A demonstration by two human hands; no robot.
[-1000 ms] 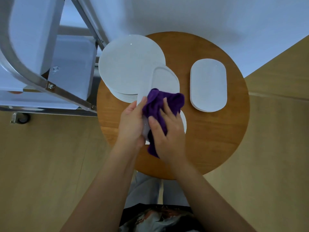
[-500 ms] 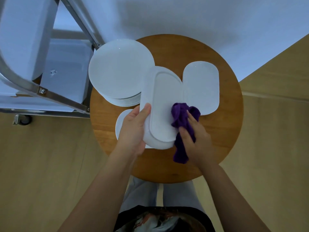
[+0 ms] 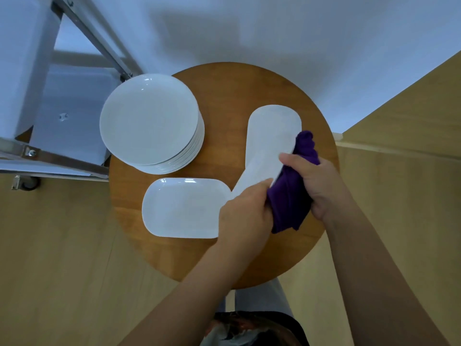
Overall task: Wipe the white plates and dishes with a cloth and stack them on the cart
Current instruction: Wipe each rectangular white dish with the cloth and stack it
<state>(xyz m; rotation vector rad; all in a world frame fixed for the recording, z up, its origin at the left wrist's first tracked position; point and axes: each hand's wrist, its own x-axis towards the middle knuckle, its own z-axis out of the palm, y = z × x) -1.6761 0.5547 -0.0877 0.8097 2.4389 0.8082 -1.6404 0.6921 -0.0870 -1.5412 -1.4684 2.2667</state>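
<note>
My left hand (image 3: 244, 216) grips the near end of a white oblong dish (image 3: 259, 168), which is lifted and tilted over the round wooden table (image 3: 249, 258). My right hand (image 3: 316, 181) clutches a purple cloth (image 3: 291, 201) and presses it against the dish's right side, thumb on top of the dish. Behind its far end lies more white oblong ware (image 3: 274, 118); where one ends and the other begins is hard to tell. Another oblong dish (image 3: 182, 208) lies flat at the table's near left. A stack of several round white plates (image 3: 149, 118) stands at the far left.
The metal cart (image 3: 62, 158) stands left of the table, its pale shelf (image 3: 69, 116) beside the round plate stack and a caster (image 3: 27, 183) on the wooden floor. A white wall rises behind the table.
The cloth went from the dish's top face to its right side. The dish has swung right and tilted, uncovering the flat oblong dish below. My view shifted.
</note>
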